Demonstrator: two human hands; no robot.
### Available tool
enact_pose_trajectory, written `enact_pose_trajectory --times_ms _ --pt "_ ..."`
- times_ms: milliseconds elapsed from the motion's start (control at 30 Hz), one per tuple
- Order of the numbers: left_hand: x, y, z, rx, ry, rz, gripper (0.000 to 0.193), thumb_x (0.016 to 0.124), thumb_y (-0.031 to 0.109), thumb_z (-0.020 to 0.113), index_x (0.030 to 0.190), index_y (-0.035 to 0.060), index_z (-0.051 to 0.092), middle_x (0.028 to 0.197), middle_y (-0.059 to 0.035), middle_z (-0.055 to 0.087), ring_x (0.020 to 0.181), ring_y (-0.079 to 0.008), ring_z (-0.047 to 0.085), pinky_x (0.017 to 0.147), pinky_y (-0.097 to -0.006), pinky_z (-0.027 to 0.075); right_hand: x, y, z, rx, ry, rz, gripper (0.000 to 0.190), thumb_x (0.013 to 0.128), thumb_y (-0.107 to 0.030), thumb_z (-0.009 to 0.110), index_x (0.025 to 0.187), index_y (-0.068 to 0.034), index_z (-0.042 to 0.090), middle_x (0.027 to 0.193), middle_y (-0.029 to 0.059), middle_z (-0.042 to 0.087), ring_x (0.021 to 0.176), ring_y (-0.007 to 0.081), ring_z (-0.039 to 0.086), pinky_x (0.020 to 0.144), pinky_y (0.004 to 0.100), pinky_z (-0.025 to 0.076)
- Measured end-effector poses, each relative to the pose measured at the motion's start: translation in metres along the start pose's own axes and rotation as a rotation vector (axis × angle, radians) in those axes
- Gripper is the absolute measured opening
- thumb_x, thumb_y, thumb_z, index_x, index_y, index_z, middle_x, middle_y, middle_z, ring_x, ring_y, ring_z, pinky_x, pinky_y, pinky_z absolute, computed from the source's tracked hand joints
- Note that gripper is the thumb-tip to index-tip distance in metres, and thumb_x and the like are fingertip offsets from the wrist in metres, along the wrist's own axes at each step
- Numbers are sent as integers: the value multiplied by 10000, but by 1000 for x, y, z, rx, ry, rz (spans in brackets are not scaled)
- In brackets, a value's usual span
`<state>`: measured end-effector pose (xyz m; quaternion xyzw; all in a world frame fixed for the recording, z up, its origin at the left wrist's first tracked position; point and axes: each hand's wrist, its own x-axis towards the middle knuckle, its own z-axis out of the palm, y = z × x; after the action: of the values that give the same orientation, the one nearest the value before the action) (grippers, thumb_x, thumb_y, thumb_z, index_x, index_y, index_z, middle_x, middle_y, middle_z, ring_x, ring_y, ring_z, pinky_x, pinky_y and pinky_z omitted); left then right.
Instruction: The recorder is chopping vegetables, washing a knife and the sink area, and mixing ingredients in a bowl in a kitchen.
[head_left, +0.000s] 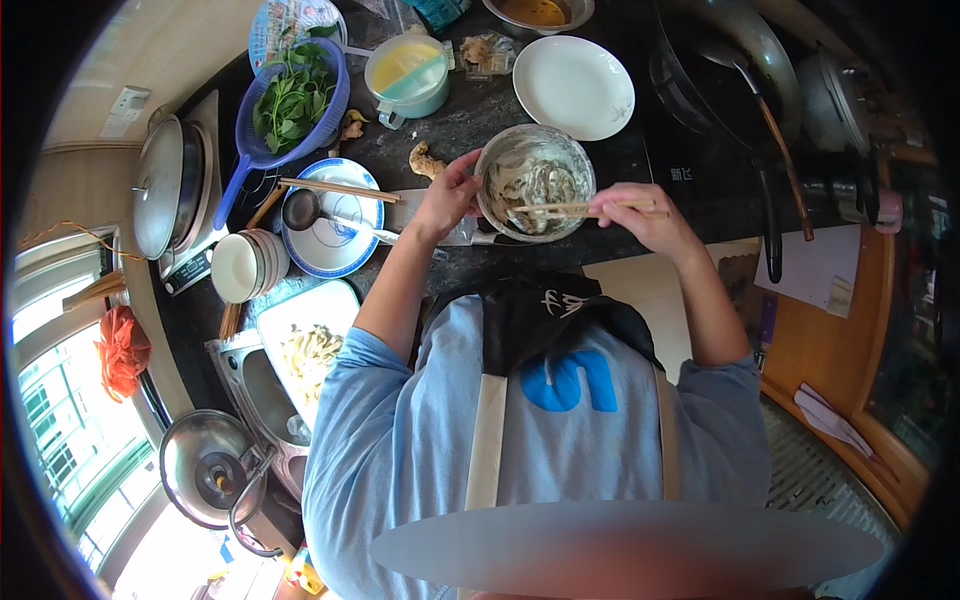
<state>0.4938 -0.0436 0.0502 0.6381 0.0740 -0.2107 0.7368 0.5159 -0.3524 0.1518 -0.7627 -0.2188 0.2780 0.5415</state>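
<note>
A metal mixing bowl (587, 161) sits before me on the dark counter, its inside smeared with a pale, floury coating. Greyish battered pieces (550, 180) lie in it; what they are, I cannot tell. My left hand (455, 196) grips the bowl's left rim, thumb near the edge. In my right hand (637, 217) is a pair of wooden chopsticks (555, 208), whose tips reach into the coated pieces. A white oval plate (574, 88) stands just beyond the bowl. Left of the bowl lies a piece of ginger root (426, 160).
Leafy greens (296, 97) fill a blue colander (341, 90) at the back left. A ladle (302, 210) and chopsticks rest across a blue-rimmed plate (330, 259). Stacked bowls (236, 268) and a cutting board (341, 296) with cut pieces stand near the sink (262, 382). A wok (780, 60) occupies the right.
</note>
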Motion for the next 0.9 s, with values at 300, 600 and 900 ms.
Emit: enact_pose_trajectory --times_ms 300,600,900 --pt "-1 3 1 15 16 -3 465 973 69 448 1425 55 340 895 -66 600 705 -130 636 615 -263 565 -8 -26 -3 -114 -81 -79 164 869 -51 578 983 9 679 869 97 669 733 147 633 676 261 503" --pt "1 0 0 45 20 7 458 967 71 453 1416 61 360 900 -64 585 703 -128 634 611 -260 564 18 9 39 -285 331 -411 134 869 -65 633 988 -39 687 902 117 682 758 163 644 666 285 502" --pt "2 -2 -3 46 21 3 458 966 68 450 1416 70 365 897 -62 581 688 -122 628 610 -259 561 4 -36 -24 -287 442 -103 165 896 -107 595 974 12 678 841 81 678 699 116 639 642 233 502"
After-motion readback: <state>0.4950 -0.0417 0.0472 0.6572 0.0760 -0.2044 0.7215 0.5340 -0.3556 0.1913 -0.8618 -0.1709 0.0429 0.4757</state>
